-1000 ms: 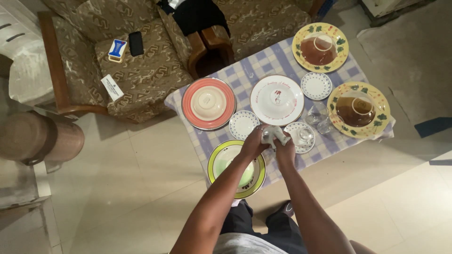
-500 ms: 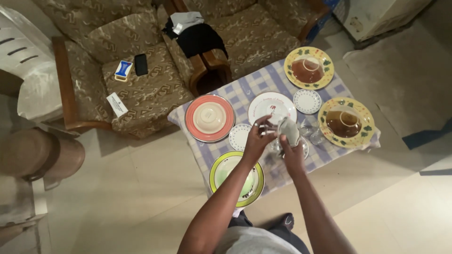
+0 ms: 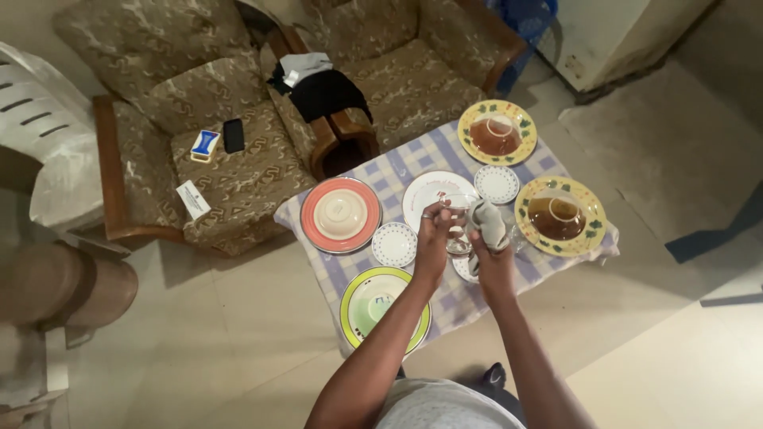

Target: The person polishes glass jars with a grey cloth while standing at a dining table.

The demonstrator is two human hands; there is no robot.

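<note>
Since the earlier frame the whole scene has slid down-left in the head view; both hands stay raised above the table, and the grey cloth (image 3: 486,223) has come up against the glass (image 3: 455,225).

Head view: left hand (image 3: 435,235) is closed around a small clear glass, fingers wrapped on its near side. The glass is transparent and hard to outline; its rim is only faintly visible, and its base is lost against the plate below. Right hand (image 3: 490,258) grips the soft, crumpled cloth, pressed to the glass's right side. The hands are close together, over the middle of the table.

Partly hidden beneath them: a white plate (image 3: 429,197) and a small dotted saucer (image 3: 465,270), mostly covered. More clear glassware behind the cloth cannot be made out.

Checked blue-and-white tablecloth (image 3: 397,171), matte fabric. Glossy round ceramics on it: orange-rimmed plate (image 3: 314,226) with an upturned cream bowl, green-rimmed plate (image 3: 356,314) crossed by the left forearm, two yellow leaf-patterned plates (image 3: 580,234) with brown centres. Patterned brown armchair (image 3: 199,87) is cut off at top.
</note>
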